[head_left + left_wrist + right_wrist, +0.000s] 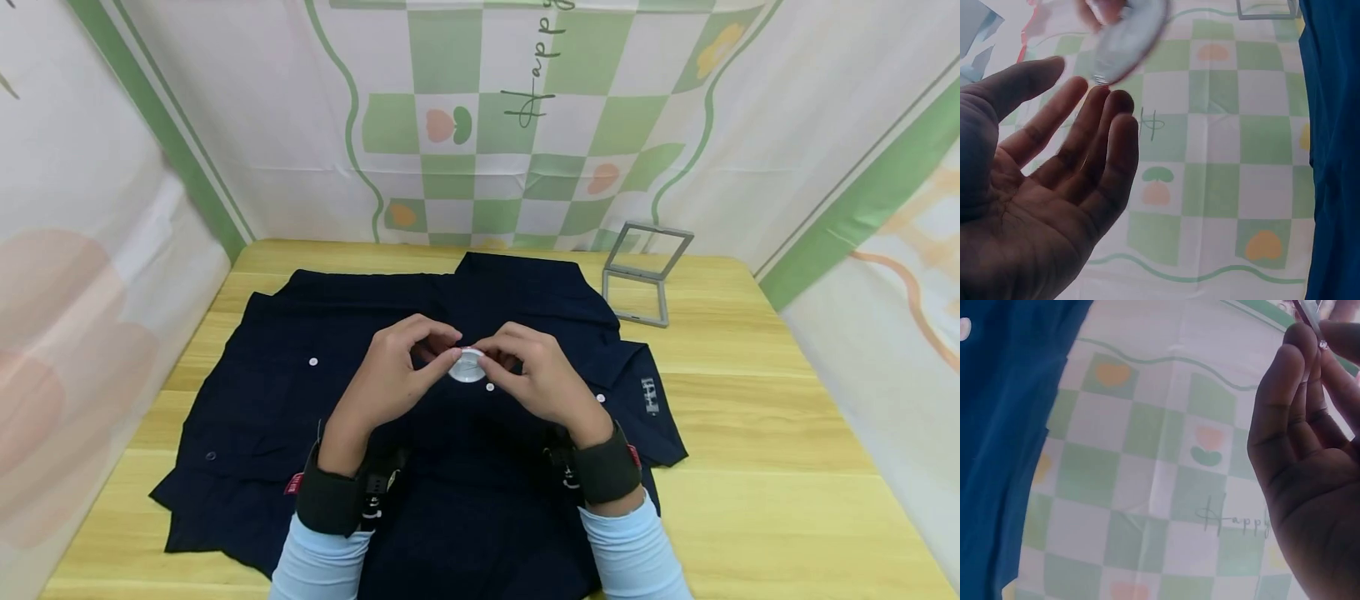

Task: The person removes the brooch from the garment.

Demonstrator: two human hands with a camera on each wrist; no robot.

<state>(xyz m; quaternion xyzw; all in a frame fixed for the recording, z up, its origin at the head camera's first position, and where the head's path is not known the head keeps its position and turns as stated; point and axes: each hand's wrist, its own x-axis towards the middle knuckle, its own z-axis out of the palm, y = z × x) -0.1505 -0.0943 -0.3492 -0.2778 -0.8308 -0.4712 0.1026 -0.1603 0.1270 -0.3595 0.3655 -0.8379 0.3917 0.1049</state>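
My right hand (536, 371) pinches a small round clear disc with a whitish face (467, 367) between thumb and fingers, at its right edge. The right wrist view shows the thin disc (1311, 322) edge-on in the fingertips. My left hand (408, 367) is at the disc's other side, fingertips right at its rim. In the left wrist view the left hand (1060, 162) has its fingers extended and its thumb apart from the disc (1132, 47). Beneath both hands a dark navy shirt (480, 467) with white buttons lies spread out.
A grey hinged frame (637, 273) stands opened at the back right of the wooden table (780, 450). A green-and-white checked cloth (510, 150) hangs behind the table, with printed cloth on both sides too. Dark bands (328, 498) are on both wrists.
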